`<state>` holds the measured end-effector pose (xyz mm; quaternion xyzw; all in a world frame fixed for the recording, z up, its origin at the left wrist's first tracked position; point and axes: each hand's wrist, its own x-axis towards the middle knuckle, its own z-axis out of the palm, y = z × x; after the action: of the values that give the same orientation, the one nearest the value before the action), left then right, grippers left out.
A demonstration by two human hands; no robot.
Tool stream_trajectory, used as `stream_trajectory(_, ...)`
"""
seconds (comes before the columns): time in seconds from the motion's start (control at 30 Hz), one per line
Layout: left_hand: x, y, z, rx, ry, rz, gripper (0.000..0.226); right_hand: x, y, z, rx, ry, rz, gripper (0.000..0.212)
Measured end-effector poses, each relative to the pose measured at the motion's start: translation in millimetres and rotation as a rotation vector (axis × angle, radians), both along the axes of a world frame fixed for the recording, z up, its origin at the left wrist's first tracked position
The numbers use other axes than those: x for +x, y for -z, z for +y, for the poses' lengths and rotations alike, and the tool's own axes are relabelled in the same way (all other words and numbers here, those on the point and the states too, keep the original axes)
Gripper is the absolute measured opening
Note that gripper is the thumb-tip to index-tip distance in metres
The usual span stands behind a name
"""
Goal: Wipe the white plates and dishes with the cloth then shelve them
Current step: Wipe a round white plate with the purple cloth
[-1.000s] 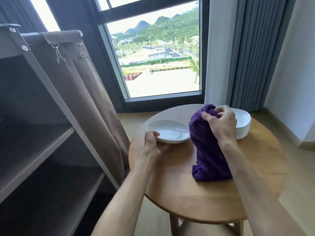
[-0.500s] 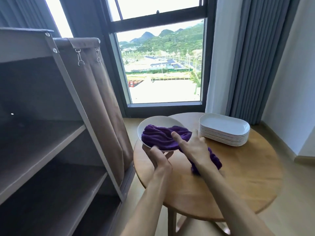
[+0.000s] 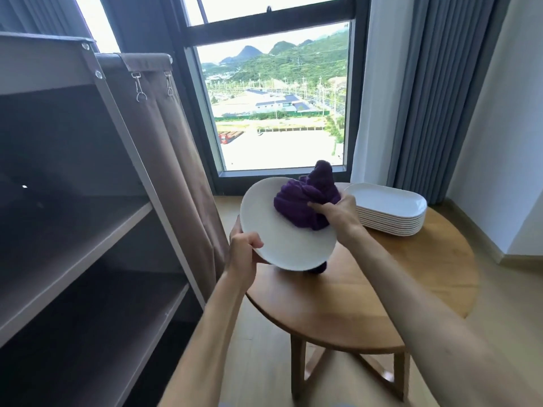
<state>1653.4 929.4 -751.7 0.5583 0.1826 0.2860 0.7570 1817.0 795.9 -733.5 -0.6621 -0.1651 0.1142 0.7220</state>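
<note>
Lifted plate [image 3: 289,245] tilts toward camera — cloth [image 3: 305,201] bunched, stack [image 3: 388,210] probably untouched.

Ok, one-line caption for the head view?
Left hand holds white plate; right hand wipes it with purple cloth.

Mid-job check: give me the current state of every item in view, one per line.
left hand: grips the plate's near-left rim
right hand: grips the bunched cloth
white plate: lifted off the table, tilted, being wiped
purple cloth: bunched, pressed on the plate
stack of dishes: on the table, untouched
round table: upright
shelf unit: open, visible shelves bare
</note>
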Motion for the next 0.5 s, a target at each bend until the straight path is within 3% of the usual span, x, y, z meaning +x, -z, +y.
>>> stream_trajectory(0.1, -10.1, -3.3, 3.8, 0.098, 0.083, 0.062, 0.062, 5.3, -6.8, 4.7, -0.174, 0.018, -0.228, 0.037)
stream_trajectory(0.2, -9.3, -4.2, -2.5, 0.165, 0.085, 0.095, 0.056, -3.9, -11.2, 19.4, -0.289, 0.227, -0.456, 0.049)
stream_trajectory(0.27, -6.7, -8.6, -8.4, 0.234, 0.101, 0.135, 0.056, -14.0, -16.2, 28.5, -0.267, 0.383, -0.578, 0.055)
stream_trajectory(0.37, -0.8, -17.8, -14.7, 0.351, 0.138, 0.108, 0.061, -32.4, -21.1, 35.9, -0.158, 0.474, -0.662, 0.044)
stream_trajectory(0.5, 12.2, -27.0, -24.4, 0.381, 0.137, -0.012, 0.065, -53.2, -31.3, 39.2, 0.048, 0.252, -0.587, 0.024)
